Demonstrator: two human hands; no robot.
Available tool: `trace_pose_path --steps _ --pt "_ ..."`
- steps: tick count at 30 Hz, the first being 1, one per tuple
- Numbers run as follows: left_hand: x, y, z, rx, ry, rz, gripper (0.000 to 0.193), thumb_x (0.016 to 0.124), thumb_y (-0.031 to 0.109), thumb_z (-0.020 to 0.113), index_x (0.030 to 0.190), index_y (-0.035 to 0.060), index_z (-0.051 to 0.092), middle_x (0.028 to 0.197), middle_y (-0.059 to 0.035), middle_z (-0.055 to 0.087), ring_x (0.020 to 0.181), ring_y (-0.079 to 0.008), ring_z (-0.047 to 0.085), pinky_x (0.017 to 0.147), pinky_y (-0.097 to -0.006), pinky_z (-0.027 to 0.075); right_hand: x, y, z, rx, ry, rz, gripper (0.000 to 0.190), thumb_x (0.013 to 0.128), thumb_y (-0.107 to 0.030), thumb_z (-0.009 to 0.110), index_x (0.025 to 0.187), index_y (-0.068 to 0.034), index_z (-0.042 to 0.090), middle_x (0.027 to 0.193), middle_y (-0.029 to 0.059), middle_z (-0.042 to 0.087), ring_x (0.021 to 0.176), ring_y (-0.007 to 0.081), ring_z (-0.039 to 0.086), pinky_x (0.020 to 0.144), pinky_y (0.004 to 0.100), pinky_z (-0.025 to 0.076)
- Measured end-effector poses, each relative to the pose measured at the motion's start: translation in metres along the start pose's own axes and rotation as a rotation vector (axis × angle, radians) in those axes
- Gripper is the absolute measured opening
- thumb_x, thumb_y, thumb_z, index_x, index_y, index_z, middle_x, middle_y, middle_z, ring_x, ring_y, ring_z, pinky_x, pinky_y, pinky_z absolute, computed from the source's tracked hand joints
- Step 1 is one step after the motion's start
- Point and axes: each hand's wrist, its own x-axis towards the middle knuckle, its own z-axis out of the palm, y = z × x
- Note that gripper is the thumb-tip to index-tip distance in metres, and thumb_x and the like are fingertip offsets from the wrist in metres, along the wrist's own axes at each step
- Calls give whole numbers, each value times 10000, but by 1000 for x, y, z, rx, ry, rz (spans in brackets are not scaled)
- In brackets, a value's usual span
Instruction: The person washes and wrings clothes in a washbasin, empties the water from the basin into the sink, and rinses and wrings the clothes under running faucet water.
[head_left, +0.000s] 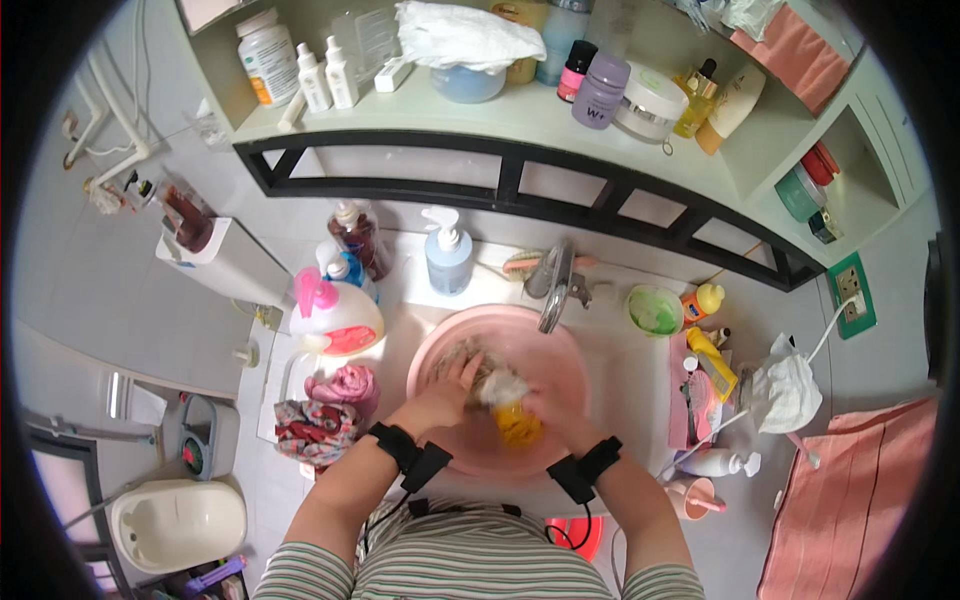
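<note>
A pink plastic basin (427, 349) stands in the white sink below the metal faucet (556, 289). My left hand (454, 390) lies over greyish wet cloth (474, 352) in the basin, fingers spread and pointing up. My right hand (544, 409) is blurred and touches a yellow cloth (517, 426); whether its fingers grip the cloth cannot be made out. Between both hands is a white bunched piece (502, 386). Black straps with small dark devices sit on both wrists.
Left of the basin stand a large pump bottle (337, 319), a pink rolled cloth (346, 390) and a patterned cloth (315, 433). Behind it is a pale blue pump bottle (448, 259). To the right are a green soap dish (654, 311) and a pink tray (679, 420) of tubes.
</note>
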Motion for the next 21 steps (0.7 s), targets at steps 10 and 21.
trace_pose_path --steps 10,21 --pt "16 55 -26 -964 211 220 558 743 219 603 1220 33 381 1236 -175 391 1150 -277 370 992 -365 240 -111 -176 -27 359 24 -287 292 581 -11 444 830 55 582 705 15 546 623 90 486 552 215 384" --pt "24 48 -41 -1892 402 -68 294 873 126 423 1154 40 410 1087 -85 525 990 -172 507 852 -284 412 -69 -41 -45 455 219 -84 482 631 -58 510 1103 36 480 902 58 573 851 149 526 794 265 395"
